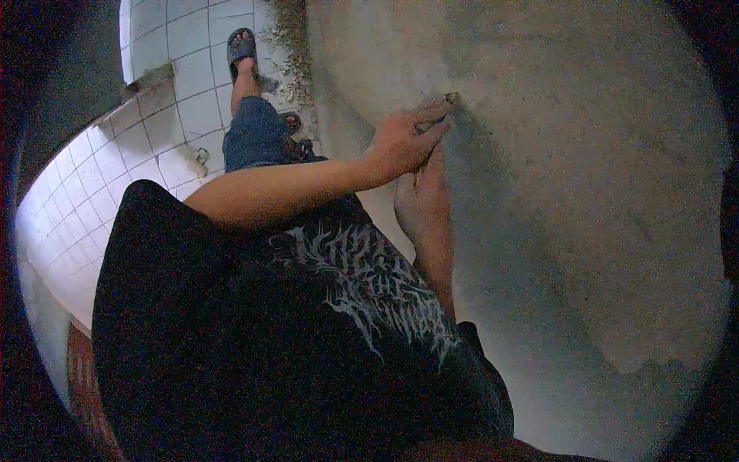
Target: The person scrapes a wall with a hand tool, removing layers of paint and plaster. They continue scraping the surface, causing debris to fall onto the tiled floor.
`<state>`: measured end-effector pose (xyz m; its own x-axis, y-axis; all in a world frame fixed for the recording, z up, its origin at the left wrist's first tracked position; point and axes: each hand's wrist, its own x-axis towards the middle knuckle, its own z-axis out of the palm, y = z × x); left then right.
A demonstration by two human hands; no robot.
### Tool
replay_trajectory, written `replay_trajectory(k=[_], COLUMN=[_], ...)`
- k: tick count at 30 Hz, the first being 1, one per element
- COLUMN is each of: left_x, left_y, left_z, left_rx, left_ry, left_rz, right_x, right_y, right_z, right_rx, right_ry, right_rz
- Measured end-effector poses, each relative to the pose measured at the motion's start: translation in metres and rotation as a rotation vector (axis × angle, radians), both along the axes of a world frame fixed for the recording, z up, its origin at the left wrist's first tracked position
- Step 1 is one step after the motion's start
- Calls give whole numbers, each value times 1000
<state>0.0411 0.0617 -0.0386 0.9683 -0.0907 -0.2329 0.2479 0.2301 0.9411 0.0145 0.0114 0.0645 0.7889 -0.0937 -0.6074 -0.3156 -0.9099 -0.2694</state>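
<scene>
Room seemingly under repair; patchy bare wall; tiled floor; crumbly debris between them

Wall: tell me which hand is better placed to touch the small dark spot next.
Left hand, probably: its fingers lie beside the spot; the right forearm rises beneath, its hand mostly hidden.

No word, brand, number or sign can be read for certain; the only writing that shows is pale, spiky lettering on the front of the black shirt. It stands in jagged, ornate strokes that crowd together in more than one row, slanting from the upper left toward the lower right of the view, with long thin points trailing from its lower edge, and the tangled shapes and the grainy picture leave its individual letters too unclear to spell out
</scene>
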Motion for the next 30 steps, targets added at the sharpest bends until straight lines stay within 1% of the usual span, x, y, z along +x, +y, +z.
replay_trajectory(k=[1, 3, 5, 6, 8, 10, 12, 14, 15, 17, 19, 21, 22, 23, 24, 25, 27, 28, 29, 30], left_x=[3, 5, 5, 5, 6, 4, 5, 12, 13, 13, 14, 12, 9, 10, 16, 20, 18, 18, 16, 14], left_y=[2, -2, -8, -6, 2, -5, -5, -1, 0, 1, -1, -6, -8, -7, -4, 1, 0, -3, -4, -4], left_z=[5, 5, -2, -1, 8, -3, -6, -2, -1, 1, -8, -11, -10, -9, -6, 0, 4, 0, 0, 1], left_rx=[11, 18, 40, 39, 55, 26, -2, 129, 131, 99, 86, 66, 89, 116, 119, 101, 78, 82, 84, 86], left_ry=[9, 24, -15, -7, 132, 121, 117, 101, 101, 177, 182, 194, 111, 19, 17, 66, 108, 69, 33, 27], left_rz=[-1, -5, 78, 70, -64, -36, -23, 15, 11, -24, -34, -44, 10, 68, 69, 33, -13, 59, 132, 133], right_x=[1, 3, 12, 15, 11, 14, 10, 12, 15, 18, 20, 18, 13, 11, 14, 16, 15, 13, 14, 17], right_y=[-2, -3, 14, 21, 13, 12, 18, 24, 28, 14, 8, 3, 1, -1, -1, 0, -1, -1, 3, 6], right_z=[-2, -7, 11, 18, 12, 7, 5, 7, 7, -3, -12, -17, -15, -14, -14, -16, -16, -12, -4, 0], right_rx=[-9, 86, 76, 72, 24, -16, 36, 42, 46, 61, 74, 26, 23, 101, 180, 180, 97, 95, 91, 91], right_ry=[6, -87, -40, 4, 55, 100, -41, -48, -55, -29, -6, 32, 40, -59, -159, -158, -35, -43, 25, 93], right_rz=[-2, -17, -17, -14, -69, -102, -47, -85, -115, -93, -67, -106, -111, -49, 15, 12, -111, -118, -155, -183])
